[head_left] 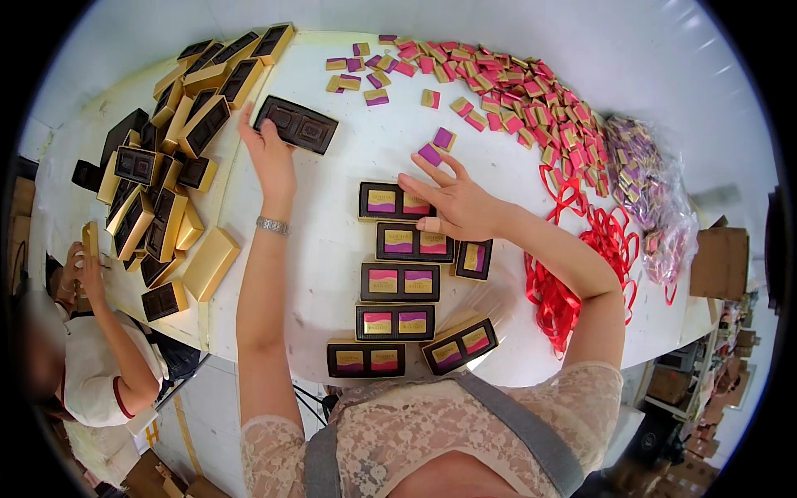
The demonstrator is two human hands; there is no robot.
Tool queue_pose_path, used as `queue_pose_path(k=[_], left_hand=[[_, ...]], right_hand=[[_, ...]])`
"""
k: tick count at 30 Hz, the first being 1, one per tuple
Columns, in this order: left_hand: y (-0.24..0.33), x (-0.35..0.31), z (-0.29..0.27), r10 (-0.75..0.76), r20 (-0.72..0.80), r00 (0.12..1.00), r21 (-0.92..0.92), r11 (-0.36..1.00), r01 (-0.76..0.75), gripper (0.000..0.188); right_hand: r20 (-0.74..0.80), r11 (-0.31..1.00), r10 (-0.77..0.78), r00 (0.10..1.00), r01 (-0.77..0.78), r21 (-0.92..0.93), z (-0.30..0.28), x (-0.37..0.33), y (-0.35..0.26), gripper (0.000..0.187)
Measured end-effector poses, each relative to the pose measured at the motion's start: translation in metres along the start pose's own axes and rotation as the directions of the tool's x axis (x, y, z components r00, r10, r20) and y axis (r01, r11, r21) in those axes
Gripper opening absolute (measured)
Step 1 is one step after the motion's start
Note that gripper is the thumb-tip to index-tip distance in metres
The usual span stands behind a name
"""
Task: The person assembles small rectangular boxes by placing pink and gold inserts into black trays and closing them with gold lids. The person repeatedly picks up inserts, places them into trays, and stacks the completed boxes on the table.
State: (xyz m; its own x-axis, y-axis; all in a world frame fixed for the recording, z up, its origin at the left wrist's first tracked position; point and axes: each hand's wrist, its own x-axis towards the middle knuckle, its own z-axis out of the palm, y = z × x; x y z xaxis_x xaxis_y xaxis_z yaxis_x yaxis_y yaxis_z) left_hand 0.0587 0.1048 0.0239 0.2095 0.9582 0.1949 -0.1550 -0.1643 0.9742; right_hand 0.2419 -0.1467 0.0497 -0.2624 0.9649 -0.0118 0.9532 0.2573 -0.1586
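Holding blk box (301, 126), L fingers (246, 124)

Head view, one: fisheye, very wide, upright, worn at the left side of your head. Facing: down, across the white table (328, 249) from its near edge to its far edge and the wall (515, 21). Range: close, your lace top (398, 436) lowest, your left hand (271, 158) and right hand (461, 203) mid-table. Margins: table ends bent, dark round rim.

Brown carton (721, 264) far right — shelved boxes (669, 385) below — co-worker (133, 378) in white shirt (91, 383), left.
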Motion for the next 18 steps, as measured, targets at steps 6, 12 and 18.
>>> queue_pose_path(k=[6, 12, 18], left_hand=[[-0.041, -0.019, -0.009, 0.348, 0.142, 0.927, 0.648, 0.675, -0.352, 0.056], [-0.008, -0.034, 0.006, 0.3, 0.726, 0.619, 0.556, 0.275, -0.785, 0.063], [-0.008, -0.023, -0.003, 0.048, 0.782, 0.622, 0.559, 0.388, -0.733, 0.068]], right_hand=[[0.16, 0.998, 0.052, 0.986, -0.056, 0.021, 0.004, -0.005, -0.022, 0.071], [-0.318, 0.911, 0.411, 0.854, -0.371, 0.18, -0.01, 0.026, 0.041, 0.03], [-0.297, 0.864, 0.477, 0.827, -0.504, -0.014, 0.031, 0.04, 0.069, 0.029]])
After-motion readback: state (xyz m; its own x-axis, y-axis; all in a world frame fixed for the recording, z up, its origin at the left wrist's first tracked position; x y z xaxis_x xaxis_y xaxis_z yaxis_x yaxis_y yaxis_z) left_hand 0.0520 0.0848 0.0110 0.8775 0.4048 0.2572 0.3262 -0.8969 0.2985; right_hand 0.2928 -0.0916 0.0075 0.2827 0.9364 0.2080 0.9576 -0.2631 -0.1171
